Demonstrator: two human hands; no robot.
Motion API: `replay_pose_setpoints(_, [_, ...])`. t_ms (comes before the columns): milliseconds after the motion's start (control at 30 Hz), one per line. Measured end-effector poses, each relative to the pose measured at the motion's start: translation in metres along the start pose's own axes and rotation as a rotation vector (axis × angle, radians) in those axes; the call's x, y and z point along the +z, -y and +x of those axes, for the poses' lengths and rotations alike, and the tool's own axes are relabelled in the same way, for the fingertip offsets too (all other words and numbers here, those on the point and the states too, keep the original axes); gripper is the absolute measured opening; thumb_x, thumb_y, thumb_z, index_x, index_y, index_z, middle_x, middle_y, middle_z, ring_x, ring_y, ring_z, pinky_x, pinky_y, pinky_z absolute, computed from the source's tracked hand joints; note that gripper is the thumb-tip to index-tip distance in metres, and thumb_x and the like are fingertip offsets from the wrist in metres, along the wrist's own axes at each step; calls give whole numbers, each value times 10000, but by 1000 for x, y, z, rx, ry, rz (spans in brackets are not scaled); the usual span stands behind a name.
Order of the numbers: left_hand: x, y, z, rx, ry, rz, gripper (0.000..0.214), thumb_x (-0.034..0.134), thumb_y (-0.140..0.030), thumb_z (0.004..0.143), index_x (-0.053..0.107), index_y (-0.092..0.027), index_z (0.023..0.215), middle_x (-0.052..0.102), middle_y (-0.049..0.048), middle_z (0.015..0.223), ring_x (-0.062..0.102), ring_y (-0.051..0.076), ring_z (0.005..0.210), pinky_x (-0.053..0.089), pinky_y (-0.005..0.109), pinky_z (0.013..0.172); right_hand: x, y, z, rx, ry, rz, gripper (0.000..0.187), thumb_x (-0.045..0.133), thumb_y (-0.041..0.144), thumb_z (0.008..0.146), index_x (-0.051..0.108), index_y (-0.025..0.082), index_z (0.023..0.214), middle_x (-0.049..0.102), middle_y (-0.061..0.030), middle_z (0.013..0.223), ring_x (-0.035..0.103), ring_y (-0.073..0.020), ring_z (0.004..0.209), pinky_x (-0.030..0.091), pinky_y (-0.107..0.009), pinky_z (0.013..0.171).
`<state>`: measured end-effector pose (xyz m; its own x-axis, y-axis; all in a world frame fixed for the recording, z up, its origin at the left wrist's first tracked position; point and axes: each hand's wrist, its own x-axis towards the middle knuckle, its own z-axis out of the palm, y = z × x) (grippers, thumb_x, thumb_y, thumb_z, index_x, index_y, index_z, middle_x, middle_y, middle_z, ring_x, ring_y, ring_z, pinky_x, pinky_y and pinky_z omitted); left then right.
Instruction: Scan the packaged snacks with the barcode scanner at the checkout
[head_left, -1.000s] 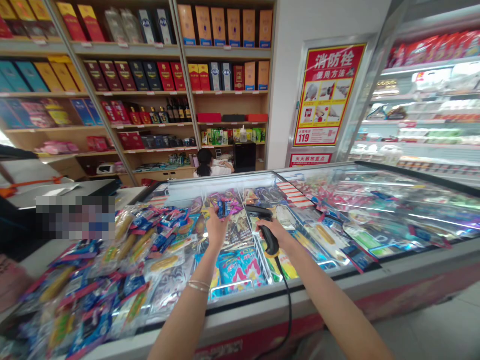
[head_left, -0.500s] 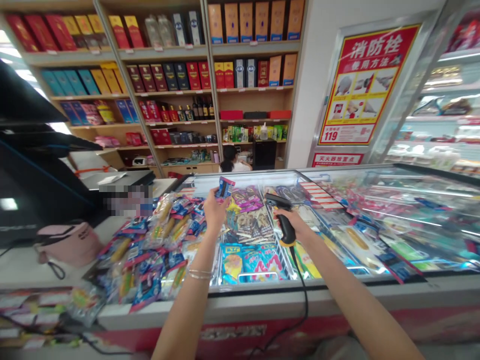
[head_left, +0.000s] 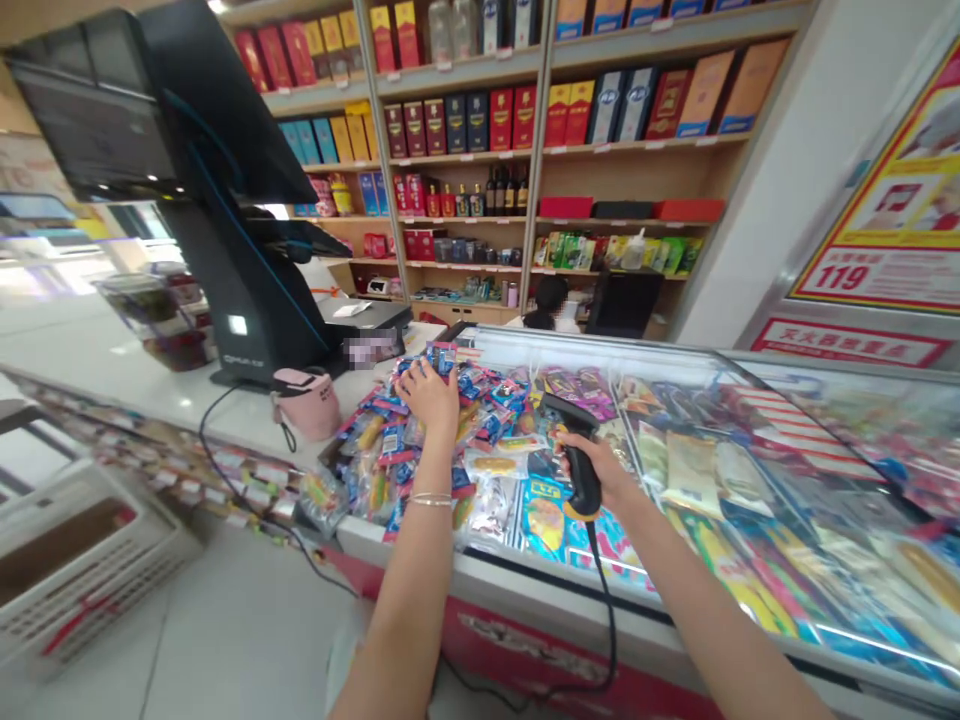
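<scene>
My left hand (head_left: 429,396) lies palm down over the far side of a heap of plastic-wrapped snack packets (head_left: 390,440), its fingers spread. A blue and pink packet (head_left: 442,352) shows just beyond the fingertips and thumb; whether they touch it is hard to tell. My right hand (head_left: 592,465) is wrapped round the grip of a black barcode scanner (head_left: 581,478) with yellow trim, held above the freezer, its head pointing left. The scanner's black cable (head_left: 609,590) hangs down over the freezer front.
The glass-topped freezer (head_left: 720,540) holds several bagged ice creams. Left of the heap stand a pink pouch (head_left: 307,405) and a black checkout terminal (head_left: 247,230) on a white counter (head_left: 142,370). A white basket (head_left: 82,570) is at lower left. Behind the freezer a person (head_left: 551,305) is partly visible before the shelves.
My view has turned left. My left hand, which held up a blue packet over the freezer, has moved left and down onto the heap and spread its fingers. My right hand still holds the barcode scanner.
</scene>
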<state>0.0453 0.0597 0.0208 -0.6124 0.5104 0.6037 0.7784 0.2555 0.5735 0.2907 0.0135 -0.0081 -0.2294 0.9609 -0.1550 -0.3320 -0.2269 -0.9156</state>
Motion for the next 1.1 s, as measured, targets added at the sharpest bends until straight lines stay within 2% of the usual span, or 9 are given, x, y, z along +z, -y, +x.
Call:
replay_pose_setpoints(67, [4,2,-6,-4,-16,33,609,493,-454,875,451,-104,1372,392,243,1455,301,403,1367,259,622,1072,1,-10,0,26,2,-48,180,769,259,615,646,146,681,628,-14,572,517,-83,415,427,-177,369])
replay_pose_setpoints(133, [7,3,-11,17,17,32,591,452,-471,893,445,-150,1388,342,214,1498,323,393,1358,282,620,1059,-1,-16,-1,40,-5,-98,205,779,277,601,641,143,670,630,-18,575,519,-83,415,419,-176,366])
replay_pose_setpoints(233, [6,5,-15,69,86,30,544,453,-494,890,498,-219,1357,388,161,1483,389,373,1319,276,606,1074,-5,-19,-1,49,-15,-128,223,784,291,592,641,141,675,627,-17,576,517,-84,414,418,-181,369])
replay_pose_setpoints(400, [-3,4,-13,94,-44,45,531,449,-469,900,510,-195,1351,414,151,1466,295,360,1381,234,562,1118,-9,-20,0,50,-24,-126,233,785,291,585,646,141,695,627,-21,584,519,-93,417,425,-197,375])
replay_pose_setpoints(600, [0,8,-11,153,130,81,534,418,-409,914,482,-149,1375,503,153,1406,459,295,1281,243,487,1137,-7,-18,-2,16,-22,-97,244,791,298,582,645,135,691,629,-23,583,523,-99,424,438,-205,391])
replay_pose_setpoints(800, [5,12,-10,214,188,151,580,396,-461,916,425,-189,1428,403,107,1499,343,304,1385,193,532,1153,-6,-16,-4,19,-41,-90,222,787,287,584,637,134,643,629,-23,555,520,-96,414,423,-197,376])
replay_pose_setpoints(967, [0,8,-10,212,39,102,563,359,-448,937,396,-218,1450,319,95,1546,241,308,1436,174,541,1157,-8,-19,-1,12,-38,-79,209,775,278,594,635,131,644,630,-20,562,525,-94,413,431,-197,381])
replay_pose_setpoints(1033, [0,8,-9,179,16,87,546,352,-434,942,439,-192,1424,374,120,1515,303,316,1407,195,541,1149,-9,-19,-1,9,-42,-72,206,768,276,596,636,129,654,631,-20,566,527,-93,414,431,-195,381])
replay_pose_setpoints(1100, [1,10,-8,140,56,87,540,366,-426,937,493,-145,1381,439,158,1464,409,332,1337,243,533,1130,-9,-19,-1,9,-50,-64,196,762,265,600,636,127,660,631,-21,563,527,-92,416,437,-194,385])
